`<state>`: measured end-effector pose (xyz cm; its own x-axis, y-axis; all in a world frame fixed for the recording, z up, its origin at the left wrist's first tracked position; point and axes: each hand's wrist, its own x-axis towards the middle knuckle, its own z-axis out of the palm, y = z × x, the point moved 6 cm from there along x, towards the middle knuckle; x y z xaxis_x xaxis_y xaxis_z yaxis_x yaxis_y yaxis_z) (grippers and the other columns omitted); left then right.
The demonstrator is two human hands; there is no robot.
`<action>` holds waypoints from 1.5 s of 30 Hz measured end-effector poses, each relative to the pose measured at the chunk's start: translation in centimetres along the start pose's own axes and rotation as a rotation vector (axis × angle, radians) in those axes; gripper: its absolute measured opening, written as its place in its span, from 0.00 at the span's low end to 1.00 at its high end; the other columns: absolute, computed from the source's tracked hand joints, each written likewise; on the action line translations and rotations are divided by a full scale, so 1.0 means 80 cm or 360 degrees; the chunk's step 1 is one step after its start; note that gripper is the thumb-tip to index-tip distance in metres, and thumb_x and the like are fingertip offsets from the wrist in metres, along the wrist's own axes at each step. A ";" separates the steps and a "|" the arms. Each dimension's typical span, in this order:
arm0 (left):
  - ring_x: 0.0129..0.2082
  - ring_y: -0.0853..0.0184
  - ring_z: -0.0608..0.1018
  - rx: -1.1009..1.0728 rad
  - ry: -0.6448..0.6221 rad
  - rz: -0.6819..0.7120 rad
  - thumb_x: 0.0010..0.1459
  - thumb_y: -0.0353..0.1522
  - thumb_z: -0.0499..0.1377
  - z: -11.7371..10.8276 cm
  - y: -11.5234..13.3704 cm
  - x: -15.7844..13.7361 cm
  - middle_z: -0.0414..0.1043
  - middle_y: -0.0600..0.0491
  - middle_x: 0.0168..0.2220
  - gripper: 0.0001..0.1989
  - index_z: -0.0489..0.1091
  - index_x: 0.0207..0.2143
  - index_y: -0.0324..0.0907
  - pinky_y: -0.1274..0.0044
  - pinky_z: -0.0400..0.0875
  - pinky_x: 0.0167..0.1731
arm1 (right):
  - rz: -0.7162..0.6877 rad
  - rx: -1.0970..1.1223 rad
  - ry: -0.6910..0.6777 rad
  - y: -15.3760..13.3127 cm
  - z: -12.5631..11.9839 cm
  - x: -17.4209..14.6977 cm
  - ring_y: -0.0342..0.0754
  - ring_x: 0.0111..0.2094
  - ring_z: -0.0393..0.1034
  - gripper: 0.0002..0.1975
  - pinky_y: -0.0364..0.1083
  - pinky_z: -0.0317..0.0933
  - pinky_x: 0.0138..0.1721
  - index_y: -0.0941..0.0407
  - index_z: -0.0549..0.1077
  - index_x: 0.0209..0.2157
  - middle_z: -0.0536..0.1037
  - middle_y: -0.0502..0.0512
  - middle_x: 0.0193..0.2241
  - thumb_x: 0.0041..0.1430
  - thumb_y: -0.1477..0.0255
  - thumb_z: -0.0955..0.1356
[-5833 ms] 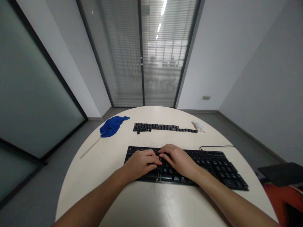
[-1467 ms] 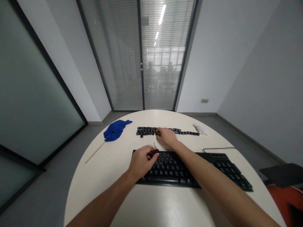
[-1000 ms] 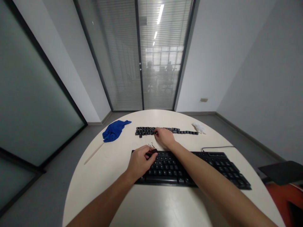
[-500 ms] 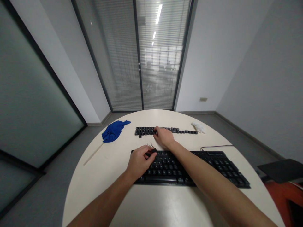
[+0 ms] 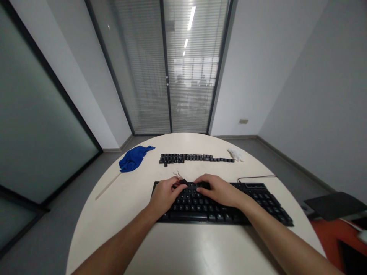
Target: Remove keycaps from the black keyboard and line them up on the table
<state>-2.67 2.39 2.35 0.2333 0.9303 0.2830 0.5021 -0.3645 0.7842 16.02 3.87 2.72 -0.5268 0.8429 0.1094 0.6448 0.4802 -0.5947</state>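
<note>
A black keyboard (image 5: 197,215) lies in front of me, with keycaps gone from part of its upper rows. Over its upper left corner, my left hand (image 5: 165,193) is closed around a keycap puller (image 5: 183,181), whose thin wire prongs point away from me. My right hand (image 5: 219,190) rests over the keyboard's upper middle. Its thumb and index finger are apart, and I see nothing between them. Beyond the keyboard, loose black keycaps (image 5: 186,157) stand in rows on the table.
A blue cloth (image 5: 134,158) lies at the table's left, beside a pale stick (image 5: 107,186). Crumpled white material (image 5: 235,154) sits at the far right. The keyboard's cable (image 5: 258,177) runs off rightward over the round white table (image 5: 114,214). A dark chair part (image 5: 335,205) stands right.
My right hand has come back from the loose keycaps to the keyboard, and its fingers have parted. My left hand still holds the keycap puller at nearly the same spot.
</note>
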 end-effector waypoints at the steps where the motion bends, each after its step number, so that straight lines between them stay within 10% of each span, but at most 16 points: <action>1: 0.31 0.65 0.80 0.0012 0.0000 0.0002 0.59 0.37 0.60 0.000 0.001 0.001 0.80 0.54 0.31 0.09 0.76 0.33 0.42 0.78 0.71 0.31 | -0.0045 0.0055 0.0027 -0.001 0.000 -0.007 0.51 0.48 0.71 0.14 0.50 0.61 0.53 0.52 0.75 0.48 0.78 0.55 0.46 0.62 0.65 0.67; 31: 0.30 0.65 0.77 0.0338 -0.0216 0.0290 0.62 0.36 0.58 0.028 0.023 -0.009 0.76 0.53 0.31 0.08 0.72 0.33 0.42 0.77 0.67 0.32 | -0.0245 0.0135 -0.0052 -0.004 0.002 -0.017 0.50 0.52 0.67 0.13 0.51 0.59 0.57 0.51 0.77 0.47 0.72 0.56 0.52 0.64 0.65 0.66; 45: 0.28 0.66 0.79 -0.0204 -0.0241 0.0001 0.61 0.34 0.57 0.025 0.012 -0.005 0.77 0.51 0.29 0.06 0.68 0.33 0.40 0.77 0.71 0.30 | -0.0276 0.0125 -0.0031 -0.012 0.006 -0.014 0.52 0.53 0.67 0.11 0.51 0.59 0.56 0.50 0.79 0.42 0.74 0.56 0.51 0.59 0.62 0.70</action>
<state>-0.59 1.61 1.85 0.3611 0.9098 0.2046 0.3941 -0.3478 0.8507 15.76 2.33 2.77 -0.6374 0.7439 0.2008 0.4985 0.5968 -0.6288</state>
